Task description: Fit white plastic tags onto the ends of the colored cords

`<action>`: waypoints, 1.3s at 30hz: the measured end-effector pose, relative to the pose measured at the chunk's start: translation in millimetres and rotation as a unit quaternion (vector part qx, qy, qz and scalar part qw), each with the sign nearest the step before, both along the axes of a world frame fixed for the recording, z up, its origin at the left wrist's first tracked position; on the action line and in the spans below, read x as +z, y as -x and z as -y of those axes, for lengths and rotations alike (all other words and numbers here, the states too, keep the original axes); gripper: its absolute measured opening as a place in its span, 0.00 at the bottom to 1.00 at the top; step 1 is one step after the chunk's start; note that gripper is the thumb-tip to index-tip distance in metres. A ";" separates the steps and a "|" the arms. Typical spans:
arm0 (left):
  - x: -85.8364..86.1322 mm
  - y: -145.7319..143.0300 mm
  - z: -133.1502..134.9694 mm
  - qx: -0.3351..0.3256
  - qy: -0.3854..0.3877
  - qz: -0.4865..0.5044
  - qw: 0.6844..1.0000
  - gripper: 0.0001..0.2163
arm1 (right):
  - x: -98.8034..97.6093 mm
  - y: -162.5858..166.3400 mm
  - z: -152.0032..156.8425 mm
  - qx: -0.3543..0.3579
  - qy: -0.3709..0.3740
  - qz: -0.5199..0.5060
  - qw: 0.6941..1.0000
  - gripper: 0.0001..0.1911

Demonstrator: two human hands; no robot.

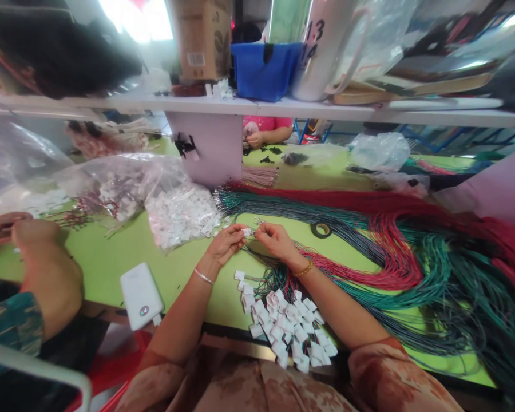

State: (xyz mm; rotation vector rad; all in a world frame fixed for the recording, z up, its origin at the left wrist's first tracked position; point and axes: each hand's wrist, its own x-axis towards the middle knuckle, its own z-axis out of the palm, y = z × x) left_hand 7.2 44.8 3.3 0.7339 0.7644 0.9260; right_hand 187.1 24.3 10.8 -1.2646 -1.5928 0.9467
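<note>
My left hand [226,242] pinches a small white plastic connector [246,232] above the green table [111,260]. My right hand [274,239] is closed in a pinch right beside it, on thin wires [261,260] that run down toward me. The fingertips of both hands almost touch at the connector. Between my forearms lies a bunch of wires ending in several white connectors [287,329]. A clear bag of loose white connectors [178,214] sits just left of my left hand.
Long bundles of red, green and dark wires [412,257] cover the right side of the table. A roll of tape [321,230] lies beyond my right hand. A white power bank [141,294] rests near the front edge. Another person's arm [43,269] works at left; a person's hands [257,137] are across, under the shelf [283,106].
</note>
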 end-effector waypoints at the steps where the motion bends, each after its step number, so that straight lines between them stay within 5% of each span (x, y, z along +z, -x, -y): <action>1: 0.3 -0.4 0.5 0.000 -0.001 0.000 1.000 0.14 | -0.4 -0.9 -0.1 0.003 0.001 0.008 1.000 0.12; 12: -8.5 -11.5 0.1 0.049 -0.020 -0.053 0.997 0.15 | -9.5 2.3 3.6 -0.028 -0.039 0.108 0.993 0.10; 18: -2.7 -19.0 4.7 0.045 -0.040 -0.074 0.995 0.12 | -17.4 3.6 -2.1 -0.010 0.039 0.007 0.999 0.16; 22: -1.9 -22.5 5.7 0.060 -0.052 -0.101 0.992 0.10 | -15.9 4.9 -1.1 -0.022 0.004 0.037 0.999 0.14; 32: -4.5 -14.6 0.6 0.063 -0.052 -0.177 0.981 0.07 | -18.8 0.9 -4.2 0.043 -0.011 0.102 0.994 0.11; 39: -8.5 8.3 -10.4 0.042 -0.051 -0.263 0.962 0.05 | -20.9 1.3 -12.8 0.035 -0.053 0.368 0.928 0.07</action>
